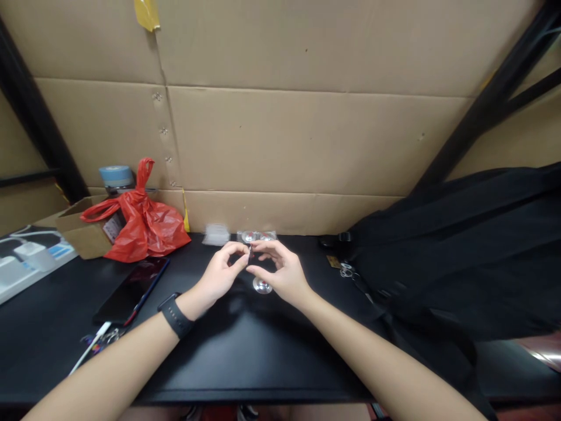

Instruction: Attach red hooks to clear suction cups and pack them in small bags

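Observation:
My left hand (pixel 221 272), with a dark watch on its wrist, pinches a small thin shiny piece (pixel 250 251) between thumb and fingertips. The piece is seen edge-on, so its kind is unclear. Close by on the right, my right hand (pixel 283 272) curves with thumb and index finger apart; whether its fingertip touches the piece I cannot tell. Below the right thumb, a round silvery disc (pixel 262 285) with a red spot at its middle lies on the black table (pixel 258 356). Behind the hands are similar round pieces in clear wrapping (pixel 266 235).
Clear plastic packets (pixel 216 234) lie near the cardboard wall (pixel 280 140). On the left are a red plastic bag (pixel 149 225), a cardboard box (pixel 83 231), a charging phone (pixel 134 289) and a power strip (pixel 39 266). A black bag (pixel 464 251) and keys (pixel 347 270) occupy the right.

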Demonstrator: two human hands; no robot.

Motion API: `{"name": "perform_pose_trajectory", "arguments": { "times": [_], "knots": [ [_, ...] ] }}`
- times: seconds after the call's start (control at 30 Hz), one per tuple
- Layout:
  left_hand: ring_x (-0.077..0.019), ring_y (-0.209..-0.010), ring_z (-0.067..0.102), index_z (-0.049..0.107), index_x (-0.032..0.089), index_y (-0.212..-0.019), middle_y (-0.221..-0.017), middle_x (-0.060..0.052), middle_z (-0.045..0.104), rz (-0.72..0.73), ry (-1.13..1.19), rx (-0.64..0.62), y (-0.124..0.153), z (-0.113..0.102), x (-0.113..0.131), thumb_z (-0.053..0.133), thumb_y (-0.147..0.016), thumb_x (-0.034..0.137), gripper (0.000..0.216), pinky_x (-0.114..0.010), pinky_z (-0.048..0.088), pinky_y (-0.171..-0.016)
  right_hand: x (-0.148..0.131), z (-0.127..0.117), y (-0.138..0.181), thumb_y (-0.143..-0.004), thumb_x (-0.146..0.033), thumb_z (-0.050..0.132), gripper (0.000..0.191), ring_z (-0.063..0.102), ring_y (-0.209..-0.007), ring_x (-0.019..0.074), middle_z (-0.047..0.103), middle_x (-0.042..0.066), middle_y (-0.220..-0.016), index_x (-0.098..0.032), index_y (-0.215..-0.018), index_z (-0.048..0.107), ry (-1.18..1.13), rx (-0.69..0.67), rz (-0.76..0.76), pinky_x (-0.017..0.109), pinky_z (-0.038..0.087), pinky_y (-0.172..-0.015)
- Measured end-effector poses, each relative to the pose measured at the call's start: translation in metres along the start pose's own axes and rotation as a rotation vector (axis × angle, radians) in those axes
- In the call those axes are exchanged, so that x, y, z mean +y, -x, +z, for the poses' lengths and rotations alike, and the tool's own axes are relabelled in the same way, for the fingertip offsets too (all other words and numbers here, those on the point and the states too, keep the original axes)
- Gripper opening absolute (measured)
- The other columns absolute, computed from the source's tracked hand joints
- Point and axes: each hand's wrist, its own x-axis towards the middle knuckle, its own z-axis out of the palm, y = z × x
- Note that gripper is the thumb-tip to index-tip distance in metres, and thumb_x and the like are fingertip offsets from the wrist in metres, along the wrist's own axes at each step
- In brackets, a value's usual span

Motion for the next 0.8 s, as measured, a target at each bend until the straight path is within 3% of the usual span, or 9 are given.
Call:
{"name": "perform_pose_trajectory", "arguments": {
  "times": [0.23, 0.33, 0.4, 0.5, 0.67, 0.8],
  "knots": [
    [-0.0218, -0.101, 0.057, 0.065, 0.020, -0.091, -0.101, -0.006, 0.060, 0.203, -0.512, 0.109, 0.003, -0.003, 0.012, 0.056, -0.091, 0.024, 0.010, -0.035, 0.042, -0.090, 0.002, 0.002, 0.001, -0.073, -0.034, 0.081, 0.037, 0.068, -0.100, 0.0215, 0.069, 0.008, -0.111, -0.022, -0.102, 0.061, -0.073, -0.015, 0.076, 0.034, 0.055, -0.083],
    [-0.0222, -0.101, 0.056, 0.065, 0.021, -0.091, -0.102, -0.005, 0.060, 0.262, -0.642, 0.136, 0.006, -0.002, 0.017, 0.058, -0.090, 0.021, 0.008, -0.036, 0.040, -0.089, 0.003, 0.004, 0.002, -0.074, -0.041, 0.079, 0.036, 0.069, -0.093, 0.0202, 0.070, 0.006, -0.101, -0.021, -0.097, 0.060, -0.136, -0.013, 0.155, 0.033, 0.055, -0.081],
    [-0.0221, -0.102, 0.056, 0.066, 0.021, -0.090, -0.101, -0.005, 0.060, 0.292, -0.691, 0.133, 0.008, -0.001, 0.019, 0.058, -0.090, 0.022, 0.007, -0.037, 0.039, -0.090, 0.003, 0.004, 0.002, -0.085, -0.052, 0.065, 0.032, 0.069, -0.080, 0.0179, 0.070, 0.004, -0.085, -0.020, -0.088, 0.058, -0.169, -0.034, 0.232, 0.031, 0.056, -0.074],
    [-0.0218, -0.102, 0.056, 0.066, 0.022, -0.088, -0.100, -0.004, 0.060, 0.316, -0.738, 0.131, 0.009, -0.001, 0.021, 0.059, -0.091, 0.023, 0.008, -0.038, 0.037, -0.091, 0.002, 0.001, 0.001, -0.096, -0.059, 0.039, 0.046, 0.063, -0.057, 0.0141, 0.062, 0.000, -0.064, -0.019, -0.079, 0.054, -0.170, -0.109, 0.331, 0.027, 0.052, -0.059],
    [-0.0220, -0.102, 0.055, 0.065, 0.021, -0.089, -0.102, -0.005, 0.060, 0.309, -0.754, 0.144, 0.008, -0.002, 0.018, 0.059, -0.090, 0.021, 0.007, -0.037, 0.037, -0.089, 0.000, -0.005, -0.002, -0.092, -0.052, 0.053, 0.035, 0.059, -0.062, 0.0124, 0.061, 0.000, -0.073, -0.019, -0.085, 0.056, -0.075, -0.215, 0.294, 0.024, 0.048, -0.060],
    [-0.0220, -0.101, 0.056, 0.063, 0.021, -0.088, -0.100, -0.004, 0.061, 0.304, -0.727, 0.131, 0.007, -0.002, 0.015, 0.058, -0.090, 0.024, 0.006, -0.037, 0.037, -0.089, -0.003, -0.006, -0.004, -0.094, -0.045, 0.052, 0.028, 0.055, -0.064, 0.0121, 0.057, 0.000, -0.074, -0.019, -0.085, 0.057, 0.010, -0.243, 0.236, 0.024, 0.047, -0.060]
  ]
}}
